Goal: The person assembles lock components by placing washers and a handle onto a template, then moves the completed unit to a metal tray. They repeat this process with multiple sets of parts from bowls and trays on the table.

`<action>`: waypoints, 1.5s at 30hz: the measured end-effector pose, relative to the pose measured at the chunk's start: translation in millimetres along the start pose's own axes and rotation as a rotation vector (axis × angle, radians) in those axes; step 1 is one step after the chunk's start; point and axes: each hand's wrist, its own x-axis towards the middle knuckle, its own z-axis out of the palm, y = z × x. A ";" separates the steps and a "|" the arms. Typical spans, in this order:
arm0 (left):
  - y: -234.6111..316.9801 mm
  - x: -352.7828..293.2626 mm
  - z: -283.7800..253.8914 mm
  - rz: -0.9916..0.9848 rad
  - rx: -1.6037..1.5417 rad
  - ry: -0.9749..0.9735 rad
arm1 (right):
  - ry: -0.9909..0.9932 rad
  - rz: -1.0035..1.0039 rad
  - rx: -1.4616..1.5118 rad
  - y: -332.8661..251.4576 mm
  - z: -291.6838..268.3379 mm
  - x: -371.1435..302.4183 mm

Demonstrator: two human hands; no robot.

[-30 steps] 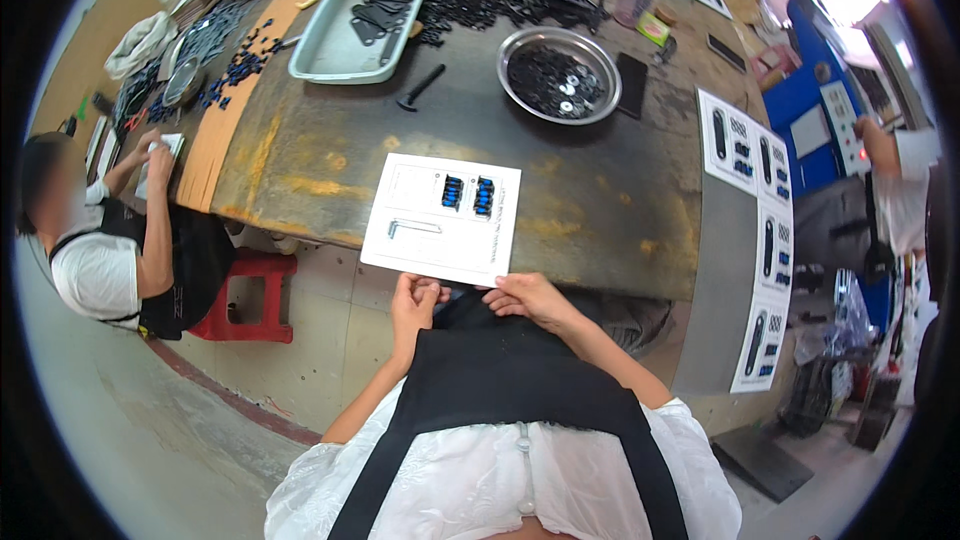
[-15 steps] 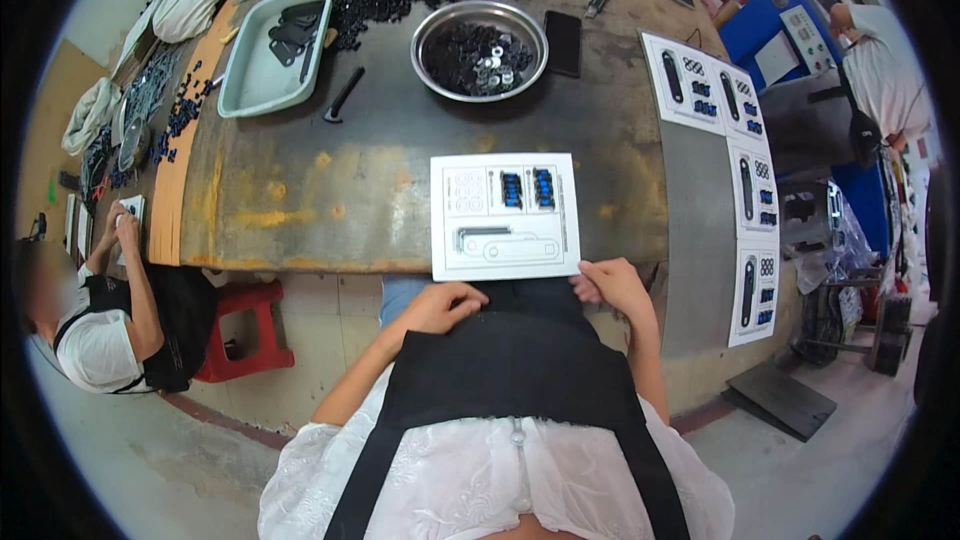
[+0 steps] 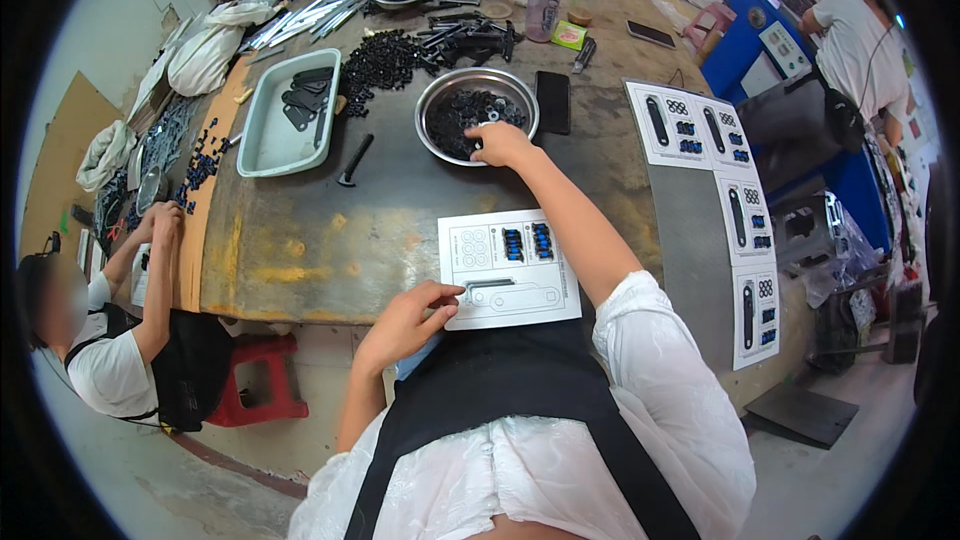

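Note:
My right hand (image 3: 496, 144) reaches over the near rim of a round steel bowl (image 3: 428, 147). Its thumb and fingers look apart, dipping toward dark and silvery washers (image 3: 466, 112) inside. Beside the left edge of a white printed sheet (image 3: 505, 312), my left hand (image 3: 412, 325) is open, with the index finger extended over the sheet's edge. On the sheet lie a bent black hex key (image 3: 490, 283) and two groups of black-and-blue parts (image 3: 513, 245) over printed outlines. The printed circles at its upper left are bare.
A pale green tray (image 3: 246, 130) holds flat black plates. A small black hammer (image 3: 355, 160) and a phone (image 3: 553, 103) lie nearby. Black parts (image 3: 385, 60) are heaped behind. Laden sheets (image 3: 745, 215) line the right side. One co-worker (image 3: 125, 340) sits left; another (image 3: 862, 50) stands right.
My right hand has moved forward from the sheet's right corner to the bowl. My left hand has risen to the sheet's left edge and opened. The view has tilted up.

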 end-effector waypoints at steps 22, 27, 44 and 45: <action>-62.9 -25.1 -18.5 -0.112 0.164 0.355 | -0.226 -0.036 0.355 -75.9 13.0 -120.9; -65.1 -23.1 -17.0 -0.071 0.216 0.344 | -0.144 0.011 0.300 -69.6 8.8 -119.5; -53.7 51.5 29.1 0.105 0.410 0.322 | 0.310 -0.046 0.283 -80.0 25.6 -196.3; -55.5 60.1 31.9 0.113 0.448 0.338 | 0.315 -0.061 0.267 -79.2 24.5 -198.6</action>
